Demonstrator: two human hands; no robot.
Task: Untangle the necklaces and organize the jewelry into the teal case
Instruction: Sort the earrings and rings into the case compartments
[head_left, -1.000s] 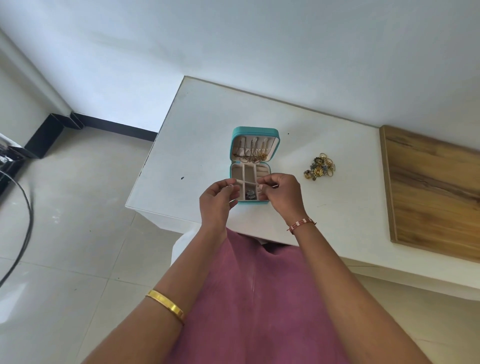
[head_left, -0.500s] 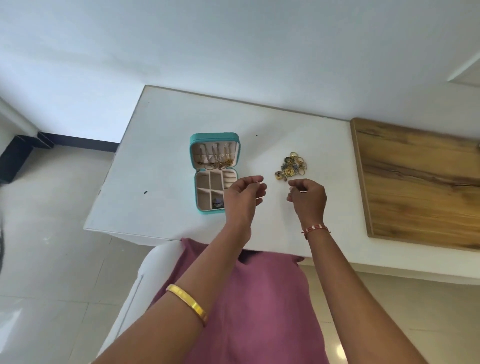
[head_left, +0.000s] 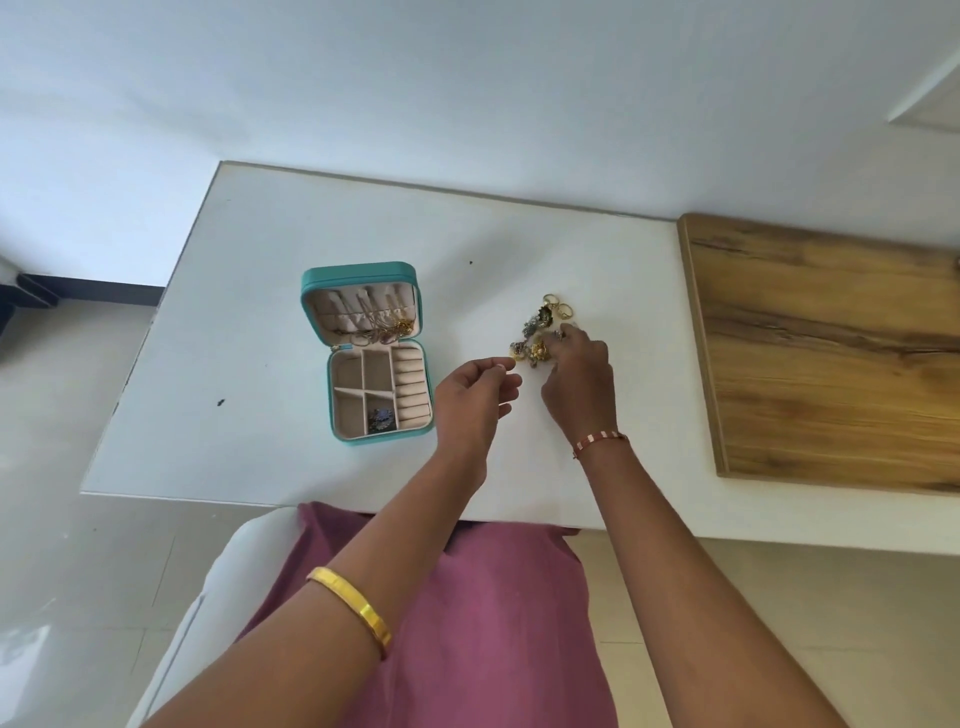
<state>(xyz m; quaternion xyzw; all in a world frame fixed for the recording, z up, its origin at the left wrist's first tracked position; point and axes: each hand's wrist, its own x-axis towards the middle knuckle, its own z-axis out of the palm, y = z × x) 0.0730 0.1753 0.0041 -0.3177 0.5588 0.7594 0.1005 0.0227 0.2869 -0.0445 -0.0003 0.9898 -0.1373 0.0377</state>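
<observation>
The teal case (head_left: 317, 291) lies open at the table's left-middle. Gold necklaces (head_left: 387, 328) hang in its lid. A dark blue-silver piece (head_left: 382, 418) sits in a front compartment of the base. A pile of gold and grey jewelry (head_left: 540, 325) lies right of the case. My right hand (head_left: 579, 382) reaches into the near side of the pile, its fingers curled down and pinching a gold piece (head_left: 537, 352). My left hand (head_left: 475, 397) hovers between case and pile, thumb and forefinger pinched together; nothing shows between them.
The white table (head_left: 260, 312) ends close to my lap, with its left edge near the case. A wooden board (head_left: 831, 353) covers the table's right part. The wall runs along the back. I sit on a white chair (head_left: 208, 597).
Both hands left the case and moved right to the jewelry pile. My right hand now reaches into the pile. The view has swung right, so the case appears further left.
</observation>
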